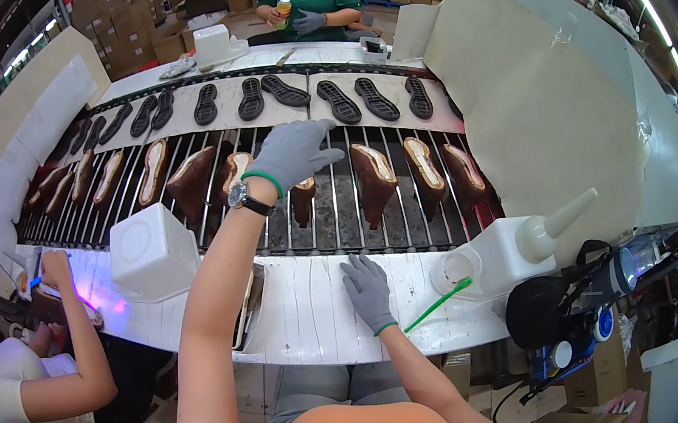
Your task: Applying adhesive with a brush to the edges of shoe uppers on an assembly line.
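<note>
My left hand point(295, 156), in a grey glove, reaches over the rack of metal rods. Its fingers are stretched to the right and apart, with nothing visible in them. Below its wrist, partly hidden, a brown shoe upper point(304, 202) hangs between the rods. Nearest to its right is another brown upper point(375, 181), its pale underside facing up. Beyond the fingers, black shoe soles point(338, 102) lie in a row on a light belt point(313, 110). My right hand point(366, 289), also gloved, rests flat and open on the white table edge point(301, 311).
A white square container point(153, 251) stands left of my left forearm. Right of my right hand are a green-handled brush point(439, 304), a clear cup point(455, 269) and a white spouted bottle point(511, 250). A co-worker point(311, 1) faces me across the line; another person point(44, 379) sits left.
</note>
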`<state>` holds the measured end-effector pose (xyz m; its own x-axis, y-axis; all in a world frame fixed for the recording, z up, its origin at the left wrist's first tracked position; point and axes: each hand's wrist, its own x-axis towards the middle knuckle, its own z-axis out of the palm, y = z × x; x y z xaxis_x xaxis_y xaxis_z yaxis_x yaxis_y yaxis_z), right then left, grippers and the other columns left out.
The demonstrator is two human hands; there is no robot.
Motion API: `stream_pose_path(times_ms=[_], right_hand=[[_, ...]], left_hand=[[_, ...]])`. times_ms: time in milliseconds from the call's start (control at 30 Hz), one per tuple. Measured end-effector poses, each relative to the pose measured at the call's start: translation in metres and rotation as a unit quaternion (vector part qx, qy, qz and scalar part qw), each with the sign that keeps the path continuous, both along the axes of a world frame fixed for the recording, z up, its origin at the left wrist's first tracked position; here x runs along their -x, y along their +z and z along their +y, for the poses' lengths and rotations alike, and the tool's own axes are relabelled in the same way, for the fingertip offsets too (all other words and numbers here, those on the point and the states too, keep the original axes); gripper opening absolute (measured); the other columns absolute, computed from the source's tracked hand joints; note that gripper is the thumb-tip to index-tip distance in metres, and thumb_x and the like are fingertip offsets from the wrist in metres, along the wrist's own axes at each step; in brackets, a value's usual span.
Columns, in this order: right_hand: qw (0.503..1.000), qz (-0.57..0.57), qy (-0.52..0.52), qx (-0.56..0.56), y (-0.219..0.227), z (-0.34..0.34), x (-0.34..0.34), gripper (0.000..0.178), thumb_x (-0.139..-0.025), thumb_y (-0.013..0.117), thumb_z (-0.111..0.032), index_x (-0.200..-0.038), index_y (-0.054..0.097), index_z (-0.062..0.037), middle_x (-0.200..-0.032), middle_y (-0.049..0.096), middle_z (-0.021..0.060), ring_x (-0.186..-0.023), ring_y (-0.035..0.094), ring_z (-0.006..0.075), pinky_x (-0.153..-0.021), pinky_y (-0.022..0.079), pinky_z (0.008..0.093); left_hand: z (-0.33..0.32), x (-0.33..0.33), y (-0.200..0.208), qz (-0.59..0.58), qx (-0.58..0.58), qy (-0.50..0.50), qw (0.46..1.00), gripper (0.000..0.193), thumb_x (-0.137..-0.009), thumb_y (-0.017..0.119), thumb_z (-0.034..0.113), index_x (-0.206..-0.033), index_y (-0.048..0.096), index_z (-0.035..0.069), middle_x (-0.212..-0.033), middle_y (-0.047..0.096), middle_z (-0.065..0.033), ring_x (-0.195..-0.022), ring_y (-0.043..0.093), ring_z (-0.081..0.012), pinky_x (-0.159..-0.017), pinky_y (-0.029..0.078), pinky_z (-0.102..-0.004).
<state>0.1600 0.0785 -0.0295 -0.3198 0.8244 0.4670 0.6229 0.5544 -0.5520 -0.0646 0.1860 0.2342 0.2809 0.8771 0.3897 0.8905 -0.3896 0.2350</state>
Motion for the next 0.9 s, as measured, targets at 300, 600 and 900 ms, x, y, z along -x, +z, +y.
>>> stream_pose_path(times_ms=[300,600,900], right_hand=[[1.0,-0.02,-0.006,0.012,0.004,0.001,0.006,0.03,-0.091,0.061,-0.021,-0.119,0.068,-0.0122,-0.135,0.061,0.0119,-0.129,0.052,0.0316,-0.109,0.036,0.0444],[0.997,-0.015,0.0,0.078,0.01,-0.002,0.003,0.029,-0.088,0.062,-0.019,-0.115,0.069,-0.0104,-0.124,0.064,0.0115,-0.122,0.055,0.0315,-0.108,0.037,0.0434],[0.997,-0.07,-0.009,0.037,-0.003,0.0,0.001,0.03,-0.089,0.062,-0.02,-0.116,0.069,-0.011,-0.129,0.064,0.0112,-0.126,0.054,0.032,-0.109,0.036,0.0448]], left_hand=[[-0.057,-0.025,-0.05,0.086,0.096,-0.032,0.991,0.048,-0.09,0.063,0.044,-0.119,0.06,0.005,-0.088,0.069,-0.0166,-0.087,0.066,-0.0332,-0.081,0.048,-0.0446],[-0.107,-0.061,0.03,-0.001,0.068,-0.232,0.97,0.059,-0.092,0.065,0.039,-0.138,0.051,0.005,-0.095,0.064,-0.0148,-0.093,0.061,-0.0337,-0.089,0.046,-0.042],[-0.137,-0.098,0.087,0.101,0.059,-0.284,0.952,0.061,-0.086,0.071,0.032,-0.135,0.049,0.004,-0.093,0.063,-0.0099,-0.091,0.061,-0.0297,-0.09,0.046,-0.0392]])
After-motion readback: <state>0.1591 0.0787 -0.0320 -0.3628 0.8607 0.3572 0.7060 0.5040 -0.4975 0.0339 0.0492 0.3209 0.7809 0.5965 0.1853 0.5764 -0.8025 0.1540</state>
